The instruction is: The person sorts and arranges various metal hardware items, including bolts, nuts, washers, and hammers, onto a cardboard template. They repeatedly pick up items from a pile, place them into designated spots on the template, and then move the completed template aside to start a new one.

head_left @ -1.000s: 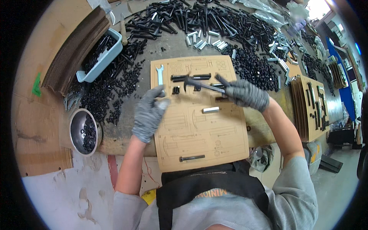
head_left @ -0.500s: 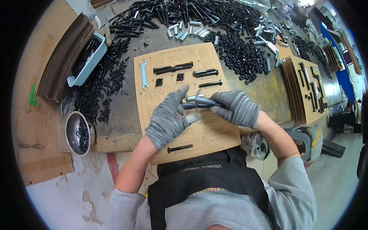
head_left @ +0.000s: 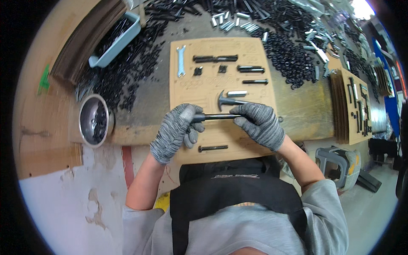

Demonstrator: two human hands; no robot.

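My left hand [head_left: 172,132], in a grey knitted glove, is closed around the thicker left end of a black rod [head_left: 221,116]. My right hand [head_left: 262,126], gloved alike, pinches the rod's other end, so it lies level between both hands above a brown cardboard sheet [head_left: 182,95]. Just beyond the rod, a dark T-headed piece [head_left: 222,101] rests on the sheet, its shank running up to my right fingers. A silver cylinder [head_left: 236,93] lies behind it. Nearer me on the sheet is a black bolt [head_left: 213,148].
Farther up the sheet are an open-ended wrench [head_left: 181,61] and black bolts [head_left: 215,58]. Black nuts [head_left: 291,63] are heaped at right, beside a stack of loaded cardboard sheets [head_left: 357,106]. Left stand a metal bowl [head_left: 94,121] and a pale blue bin [head_left: 119,40].
The T-headed piece and silver cylinder, blurred at my hands before, now lie on the sheet. Both hands now hold the black rod level. The whole view has shifted.
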